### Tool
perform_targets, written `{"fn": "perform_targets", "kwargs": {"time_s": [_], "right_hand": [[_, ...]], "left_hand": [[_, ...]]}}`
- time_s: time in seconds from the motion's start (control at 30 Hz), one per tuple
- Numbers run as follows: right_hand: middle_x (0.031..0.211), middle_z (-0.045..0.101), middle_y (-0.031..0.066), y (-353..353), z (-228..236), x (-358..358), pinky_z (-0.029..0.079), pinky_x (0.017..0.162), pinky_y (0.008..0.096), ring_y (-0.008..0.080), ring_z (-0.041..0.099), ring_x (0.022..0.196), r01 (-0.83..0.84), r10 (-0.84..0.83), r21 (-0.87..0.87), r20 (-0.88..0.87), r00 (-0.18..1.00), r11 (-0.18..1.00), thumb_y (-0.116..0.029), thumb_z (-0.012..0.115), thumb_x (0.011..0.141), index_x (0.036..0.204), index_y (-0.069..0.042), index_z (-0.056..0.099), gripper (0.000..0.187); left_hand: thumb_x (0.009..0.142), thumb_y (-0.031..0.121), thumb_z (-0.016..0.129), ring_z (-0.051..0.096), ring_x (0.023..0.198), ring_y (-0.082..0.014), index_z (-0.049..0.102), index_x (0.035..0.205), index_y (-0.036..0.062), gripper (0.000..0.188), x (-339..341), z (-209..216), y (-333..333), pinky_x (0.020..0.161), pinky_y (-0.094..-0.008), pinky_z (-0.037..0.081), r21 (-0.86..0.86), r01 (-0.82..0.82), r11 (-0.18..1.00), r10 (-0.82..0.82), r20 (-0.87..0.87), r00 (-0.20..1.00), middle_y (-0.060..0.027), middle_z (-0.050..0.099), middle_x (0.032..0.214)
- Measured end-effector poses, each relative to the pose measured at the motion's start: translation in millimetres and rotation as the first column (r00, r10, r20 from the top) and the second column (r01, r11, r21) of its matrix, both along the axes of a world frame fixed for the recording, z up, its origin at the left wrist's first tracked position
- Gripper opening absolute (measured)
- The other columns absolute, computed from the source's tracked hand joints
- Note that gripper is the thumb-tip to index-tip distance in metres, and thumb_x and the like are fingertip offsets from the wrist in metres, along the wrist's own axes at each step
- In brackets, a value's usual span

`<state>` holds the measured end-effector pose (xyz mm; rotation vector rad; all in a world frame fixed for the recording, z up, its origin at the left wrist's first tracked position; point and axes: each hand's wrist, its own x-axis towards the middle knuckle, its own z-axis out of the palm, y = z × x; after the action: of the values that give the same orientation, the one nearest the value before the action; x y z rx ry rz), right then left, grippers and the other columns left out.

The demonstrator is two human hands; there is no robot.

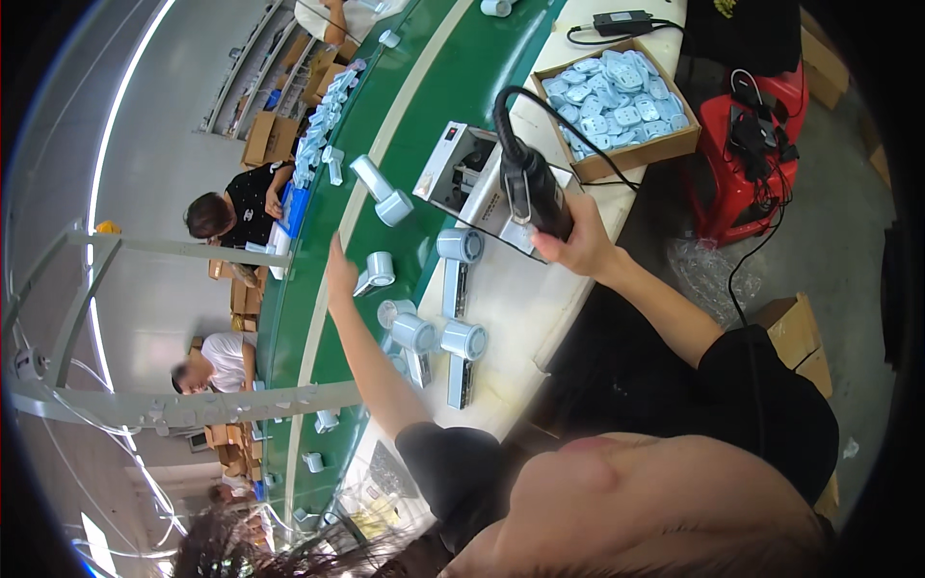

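Note:
My right hand (pixel 581 239) is wrapped round a black electric screwdriver (pixel 532 188), whose cord leaves its upper end. Close by stands a small metal box with an open top (pixel 461 164), which looks like a screw feeder. My left hand (pixel 339 275) reaches out over the green conveyor belt (pixel 424 106), fingers stretched out. Beside it lies a light-blue device with a round head and straight handle (pixel 380 268); whether they touch, I cannot tell. Another such device (pixel 383 193) lies farther along the belt. Several more, including one light-blue device (pixel 462 339), lie nearer my left arm.
A cardboard box (pixel 631 144) of light-blue plastic parts stands on the white worktop (pixel 525 308), near a black power adapter (pixel 622 23). Red stools (pixel 742 173) with cables stand to the right. Across the belt, people sit at work, near a blue tray (pixel 292 210). Metal frame bars (pixel 193 407) cross at left.

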<state>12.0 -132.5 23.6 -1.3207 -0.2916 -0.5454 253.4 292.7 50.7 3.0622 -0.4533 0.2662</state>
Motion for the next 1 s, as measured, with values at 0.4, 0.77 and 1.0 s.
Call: {"fn": "perform_targets", "kwargs": {"time_s": [0.4, 0.77, 1.0], "right_hand": [[0.065, 0.056, 0.0019, -11, -2, -10, 0.038, 0.052, 0.0252, 0.0101, 0.048, 0.055, 0.038, -0.034, -0.089, 0.046, 0.998, 0.995, -0.024, 0.075, 0.072, 0.097, -0.002, 0.059, 0.038], [0.069, 0.06, 0.0006, -43, 21, 6, 0.044, 0.058, 0.0266, 0.0106, 0.054, 0.063, 0.149, -0.188, -0.23, -0.159, 0.969, 0.962, -0.04, 0.082, 0.068, 0.095, 0.0, 0.063, 0.052], [0.084, 0.063, 0.022, -153, 46, 38, 0.048, 0.071, 0.0382, 0.0354, 0.06, 0.077, 0.407, -0.572, -0.792, 0.09, 0.815, 0.455, -0.022, 0.077, 0.072, 0.103, 0.002, 0.061, 0.043]], "left_hand": [[0.067, 0.013, 0.076, 0.056, 0.102, -0.0319, 0.061, 0.108, 0.0058, 0.043, -56, -5, 43, 0.088, -0.0425, 0.046, 0.153, 0.082, 0.985, -0.062, -0.133, 0.989, -0.012, 0.059, 0.112], [0.092, 0.023, 0.057, 0.057, 0.061, -0.0139, 0.046, 0.086, 0.0033, 0.023, -184, 123, -87, 0.057, -0.0273, 0.051, -0.809, 0.585, 0.06, 0.029, 0.588, 0.809, -0.0057, 0.055, 0.073], [0.082, 0.029, 0.07, 0.05, 0.048, -0.0134, 0.046, 0.091, 0.0067, 0.034, -275, 42, -225, 0.043, -0.0243, 0.042, -0.849, 0.523, -0.068, 0.095, 0.517, 0.851, -0.005, 0.052, 0.064]]}}
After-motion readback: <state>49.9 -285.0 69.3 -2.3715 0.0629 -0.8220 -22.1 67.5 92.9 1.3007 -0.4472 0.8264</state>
